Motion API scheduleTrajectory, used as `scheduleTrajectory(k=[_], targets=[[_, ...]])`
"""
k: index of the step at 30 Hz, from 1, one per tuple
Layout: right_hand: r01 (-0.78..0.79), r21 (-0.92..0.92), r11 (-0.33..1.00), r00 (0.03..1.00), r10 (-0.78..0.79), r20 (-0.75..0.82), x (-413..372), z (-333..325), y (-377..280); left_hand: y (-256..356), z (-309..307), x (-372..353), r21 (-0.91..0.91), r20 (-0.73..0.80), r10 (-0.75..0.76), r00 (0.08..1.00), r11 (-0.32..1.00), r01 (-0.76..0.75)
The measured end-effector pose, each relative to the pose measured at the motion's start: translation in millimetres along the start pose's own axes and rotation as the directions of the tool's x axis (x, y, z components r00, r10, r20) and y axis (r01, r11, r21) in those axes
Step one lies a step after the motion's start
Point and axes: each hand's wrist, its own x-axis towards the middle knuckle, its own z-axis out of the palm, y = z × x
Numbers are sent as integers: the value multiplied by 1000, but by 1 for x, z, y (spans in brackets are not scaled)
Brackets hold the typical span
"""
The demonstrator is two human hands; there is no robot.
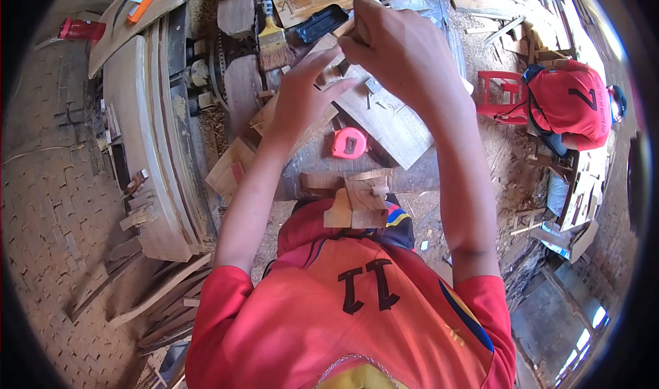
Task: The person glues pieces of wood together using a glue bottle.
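Observation:
My right hand (401, 49) is closed in a fist above the bench. What it grips is mostly hidden behind the fingers. My left hand (302, 94) is just left of it, thumb and fingers stretched out and apart, over small wood pieces. Under the hands lies a pale flat board (391, 125) with a few nails (377, 99) on it. Nearer my body lies a pink tape measure (350, 143). Beyond the left hand are a paintbrush (272, 36) with a yellow handle and a black plastic tray (322, 24).
Joined wood blocks (357, 197) sit at the near bench edge against my body. Long planks (134, 142) stand at left beside machinery. A red cup (82, 29) is at far left. At right, a person in a red shirt (570, 104) sits near a red plastic chair (501, 94).

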Motion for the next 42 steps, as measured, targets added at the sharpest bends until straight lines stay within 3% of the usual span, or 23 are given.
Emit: scheduleTrajectory(k=[1, 4, 7, 10, 11, 12, 13, 16, 18, 21, 22, 23, 24, 27, 30, 31, 34, 37, 38, 40, 42], targets=[[-19, -4, 1000, 1000, 19, 8, -1, 2, -2, 6, 0, 2, -16, 50, -53, 997, 998, 54], [-27, -43, 999, 1000, 27, 3, -2, 8, -12, -5, 11, 1, 41, -17, -22, 1000, 999, 23], [-1, -85, 996, 1000, 2, 13, -5, 9, -22, -17, 14, -6, -50, -33, -51, 998, 998, 49], [-84, -116, 990, 975, 106, 194, 1, -17, -45, -21, 15, -9, -167, -44, -57, 997, 985, 49], [-88, -94, 992, 978, 104, 183, 4, -26, -47, -19, 17, -7, -249, -129, 26, 991, 967, -58], [85, -108, 991, 996, -89, -28, 7, -40, -43, -21, 21, -6, -281, -149, 13, 989, 958, -55], [170, -107, 980, 967, -187, -171, 11, -55, -39, -24, 24, -5, -261, -155, 23, 988, 963, -63], [299, -140, 944, 835, -330, -441, 23, -100, -29, -23, 23, -6, -224, -177, 38, 983, 972, -78], [332, -197, 922, 765, -385, -517, 35, -115, -20, -24, 24, -5, -232, -202, 51, 978, 968, -98], [292, -621, 728, 702, -604, -378, 54, -66, -12, -21, 25, -6, -232, -213, 44, 976, 968, -94], [352, -591, 726, 793, -567, -223, 61, -39, -13, -20, 24, -7, -235, -215, 43, 976, 967, -94], [283, -48, 958, 955, -277, 106, 63, -7, -22, -16, 20, -8, -245, -142, -25, 990, 969, -10], [-206, 289, 935, 908, 73, 411, 66, 26, -30, -13, 19, -11, -282, -129, -36, 991, 959, -2], [-6, 7, 1000, 1000, 6, 31, 60, 51, -48, -7, 6, -16, -358, -84, -75, 994, 933, 40], [-5, -61, 998, 998, 9, 60, 57, 34, -61, -15, 11, -16, -326, -113, -75, 991, 945, 35], [-53, -117, 992, 970, 79, 229, 57, 19, -69, -15, 12, -16, -325, -117, -75, 990, 945, 33], [84, -188, 979, 993, -66, 99, 36, 20, -55, -15, 15, -11, -267, -183, -25, 983, 963, -25], [-3, -289, 957, 967, 76, 242, 26, 8, -39, -14, 6, -7, -121, 29, -100, 995, 987, 103], [-20, -325, 945, 954, 115, 276, 23, 3, -30, -19, 3, -10, -49, -37, -16, 999, 999, 14], [-88, -263, 961, 945, 163, 282, 17, -6, -8, -38, -4, -22, 112, -147, 170, 974, 982, -155], [-209, -129, 969, 908, 242, 342, 8, -17, 7, -49, -14, -34, 102, -38, 69, 997, 993, -64]])
